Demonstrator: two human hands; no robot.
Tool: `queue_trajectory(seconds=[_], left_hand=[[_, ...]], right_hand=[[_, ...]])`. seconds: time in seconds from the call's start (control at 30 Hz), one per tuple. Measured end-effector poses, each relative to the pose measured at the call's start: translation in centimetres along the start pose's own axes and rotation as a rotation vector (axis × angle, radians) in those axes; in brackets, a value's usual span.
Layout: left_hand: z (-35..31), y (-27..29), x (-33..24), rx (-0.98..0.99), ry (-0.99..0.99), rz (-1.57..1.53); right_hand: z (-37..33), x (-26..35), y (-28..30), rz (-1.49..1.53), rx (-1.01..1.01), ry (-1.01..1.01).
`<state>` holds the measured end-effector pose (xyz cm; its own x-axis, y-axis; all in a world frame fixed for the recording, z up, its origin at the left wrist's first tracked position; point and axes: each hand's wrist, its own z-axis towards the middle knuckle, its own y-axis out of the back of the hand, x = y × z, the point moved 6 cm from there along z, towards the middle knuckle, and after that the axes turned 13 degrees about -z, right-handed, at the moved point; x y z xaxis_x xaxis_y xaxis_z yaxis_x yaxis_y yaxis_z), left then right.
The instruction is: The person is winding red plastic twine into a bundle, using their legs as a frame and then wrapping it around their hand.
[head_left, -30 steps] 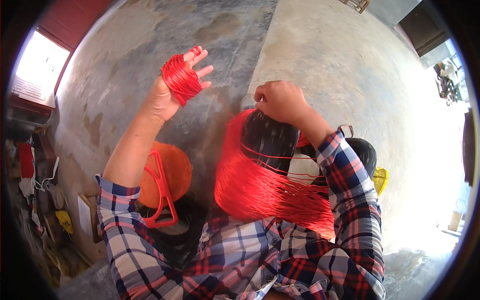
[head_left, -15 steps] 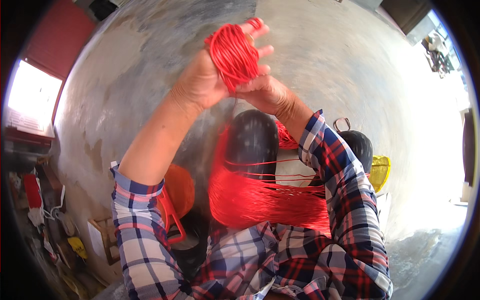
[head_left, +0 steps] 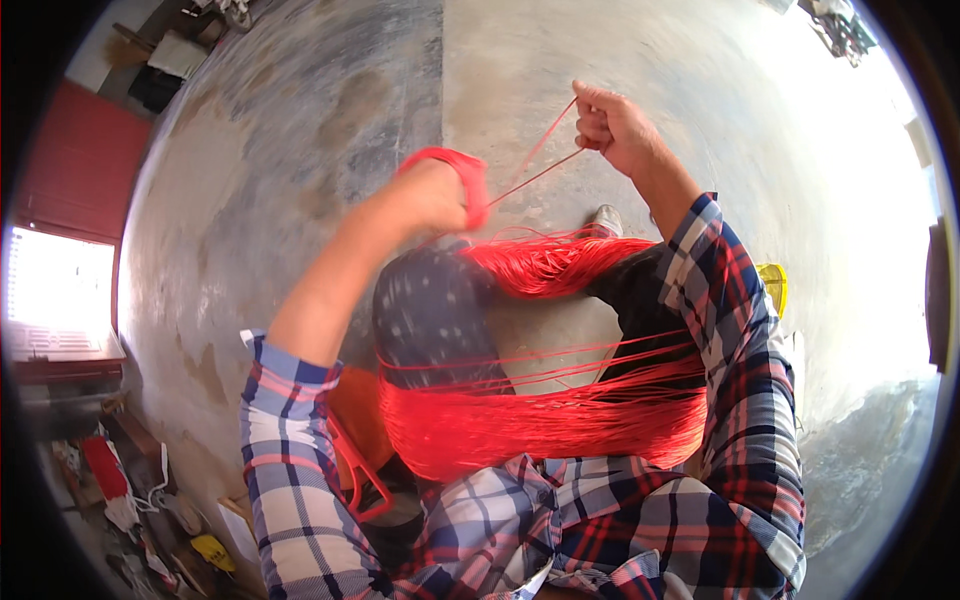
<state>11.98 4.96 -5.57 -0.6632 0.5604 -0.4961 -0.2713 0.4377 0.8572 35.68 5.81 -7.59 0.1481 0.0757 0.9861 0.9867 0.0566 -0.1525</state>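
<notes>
1. My right hand has drawn away, closed on red cord — a length now paid out.
2. Left hand wears a coil; finger opening blurred, cannot tell.
3. Red skein encircles my knees.

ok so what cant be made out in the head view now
Head view:
Left hand: blurred; its fingers hidden by the red cord wrap.
Orange object: partly covered by the left sleeve.
Yellow object: partly hidden by the right sleeve.
Top-left clutter: cut off by the picture's edge.
</notes>
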Motion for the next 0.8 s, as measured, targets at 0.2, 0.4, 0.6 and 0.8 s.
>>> queue_trajectory(seconds=[0.2,0.4,0.6,0.8], left_hand=[[-0.8,0.8,-10.7,0.389,-0.414,-0.723],[-1.4,5.3,-14.5,0.455,-0.469,-1.699],[0.4,15.3,-3.7,-0.711,-0.77,-1.874],[-0.2,13.7,2.8,-1.098,-0.012,-0.322]], right_hand=[[1.3,0.9,7.0,0.523,-0.357,0.084],[1.4,-1.0,6.5,-0.084,-0.236,-0.007],[0.1,-0.4,7.0,-0.33,-0.086,-0.043],[-4.1,2.5,15.6,-0.427,-0.268,0.006]])
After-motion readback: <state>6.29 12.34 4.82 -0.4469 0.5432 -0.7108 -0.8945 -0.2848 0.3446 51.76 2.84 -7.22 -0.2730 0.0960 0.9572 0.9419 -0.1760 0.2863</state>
